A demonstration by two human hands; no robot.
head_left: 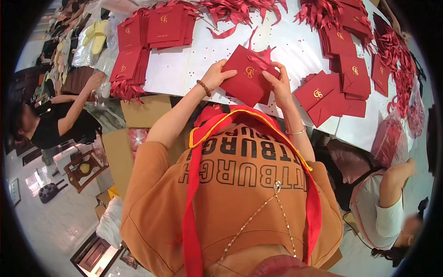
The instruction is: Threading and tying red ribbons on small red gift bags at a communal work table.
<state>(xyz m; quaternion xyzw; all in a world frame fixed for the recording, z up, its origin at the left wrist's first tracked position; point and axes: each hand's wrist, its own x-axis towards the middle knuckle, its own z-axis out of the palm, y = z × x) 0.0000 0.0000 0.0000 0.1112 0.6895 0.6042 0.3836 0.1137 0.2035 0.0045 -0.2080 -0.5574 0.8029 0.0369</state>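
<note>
Over the near edge of the white table I hold a small red paper gift bag (pixel 244 78), tilted, with a gold emblem on its front. A shiny red ribbon (pixel 261 59) lies at its top right corner. My left hand (pixel 221 76) grips the bag's left edge, thumb on the front and the other fingers behind it. My right hand (pixel 280 87) is closed on the right edge, its thumb near the ribbon. What the fingers behind the bag do is hidden. A fanned pile of similar red bags (pixel 320 97) lies just right of my right hand.
More red bags (pixel 168 25) are stacked at the far left, others (pixel 355 69) at the right. Loose ribbons (pixel 240 11) and tiny red bits cover parts of the white table (pixel 203 51). People work at left (pixel 60 120) and right (pixel 378 203). A plastic sack (pixel 390 138) hangs at the right edge.
</note>
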